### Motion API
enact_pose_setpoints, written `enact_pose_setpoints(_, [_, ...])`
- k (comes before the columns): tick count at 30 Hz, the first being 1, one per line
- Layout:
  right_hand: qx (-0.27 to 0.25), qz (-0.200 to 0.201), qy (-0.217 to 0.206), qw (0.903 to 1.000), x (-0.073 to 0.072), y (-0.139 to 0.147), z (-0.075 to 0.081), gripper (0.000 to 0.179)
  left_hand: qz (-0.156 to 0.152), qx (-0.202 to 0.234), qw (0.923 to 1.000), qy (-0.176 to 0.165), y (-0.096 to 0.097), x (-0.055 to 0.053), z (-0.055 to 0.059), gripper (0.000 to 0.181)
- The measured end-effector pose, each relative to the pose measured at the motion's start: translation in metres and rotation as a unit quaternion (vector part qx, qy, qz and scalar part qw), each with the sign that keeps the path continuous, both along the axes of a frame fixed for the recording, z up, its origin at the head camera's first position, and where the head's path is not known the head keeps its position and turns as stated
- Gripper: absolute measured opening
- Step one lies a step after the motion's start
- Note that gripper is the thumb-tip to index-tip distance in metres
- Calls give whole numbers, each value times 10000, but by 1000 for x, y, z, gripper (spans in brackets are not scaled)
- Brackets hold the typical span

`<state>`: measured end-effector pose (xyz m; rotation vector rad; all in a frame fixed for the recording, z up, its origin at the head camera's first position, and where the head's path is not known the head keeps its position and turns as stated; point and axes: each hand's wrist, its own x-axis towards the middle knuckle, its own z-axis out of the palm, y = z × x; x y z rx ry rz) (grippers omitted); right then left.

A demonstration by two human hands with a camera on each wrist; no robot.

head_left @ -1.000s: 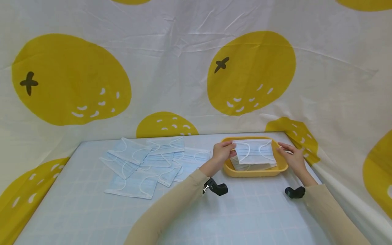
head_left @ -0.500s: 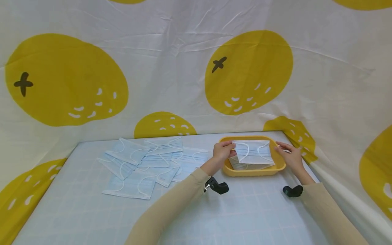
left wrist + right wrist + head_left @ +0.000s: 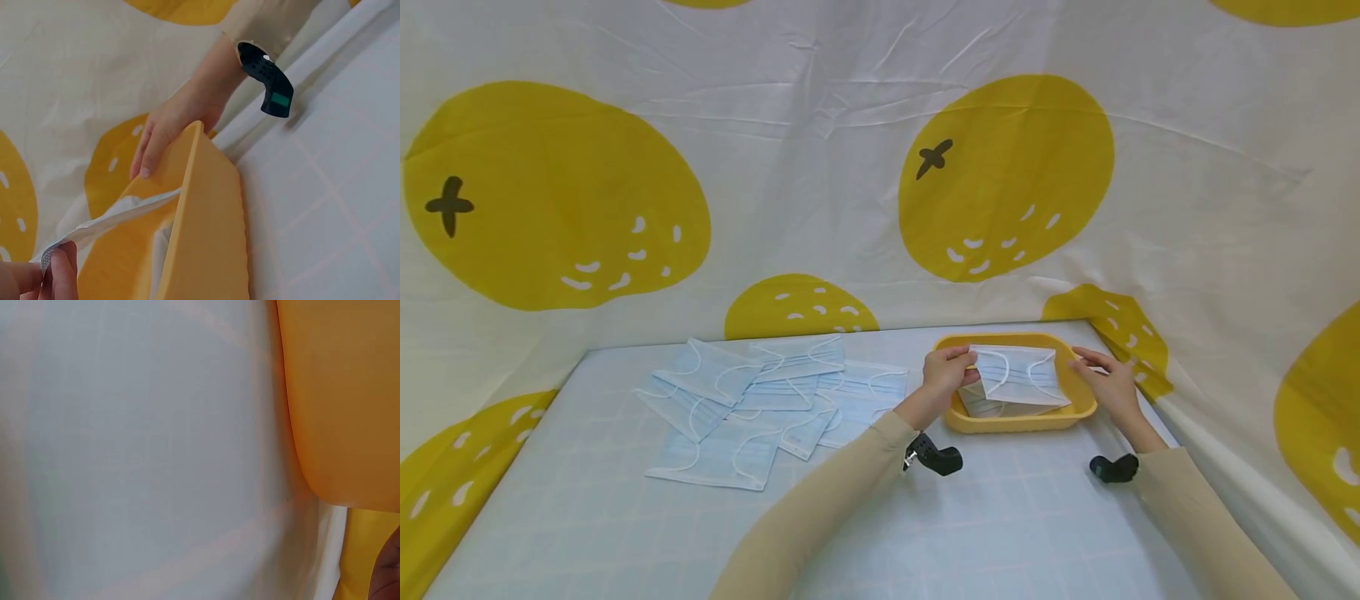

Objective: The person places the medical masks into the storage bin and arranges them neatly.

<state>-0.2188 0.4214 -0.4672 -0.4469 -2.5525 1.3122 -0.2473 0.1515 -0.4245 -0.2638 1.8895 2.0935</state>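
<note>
My left hand pinches the left edge of a pale blue pleated face mask with white ear loops. This mask slopes over a yellow plastic tray, its right part down inside the walls. More masks lie beneath it in the tray. At the tray's right end, my right hand holds the rim between thumb and fingers. The left wrist view shows that right hand at the far end of the tray. Only a sliver of the right hand appears in the right wrist view.
Several loose face masks overlap on the pale checked tabletop, left of the tray. A white curtain with yellow fruit prints hangs right behind the table and down its right side.
The held mask's right end has sunk slightly into the tray. Both hands keep nearly the same places; the whole head view has shifted a little to the left.
</note>
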Motion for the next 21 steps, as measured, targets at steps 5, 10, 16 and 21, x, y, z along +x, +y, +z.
enact_pose_setpoints(5, [17,17,-40,10000,-1,2,-1,57,9,23,10000,-40,1,-1,0,25])
enact_pose_setpoints(10, [33,9,38,10000,-3,2,-2,55,1,164,9999,-35,2,-2,-1,26])
enact_pose_setpoints(16, [6,16,65,10000,-4,3,-4,56,-4,55,10000,31,2,-1,-1,26])
enact_pose_setpoints(21, [-21,25,36,10000,-4,4,-5,58,-90,65,9999,64,3,-1,-1,27])
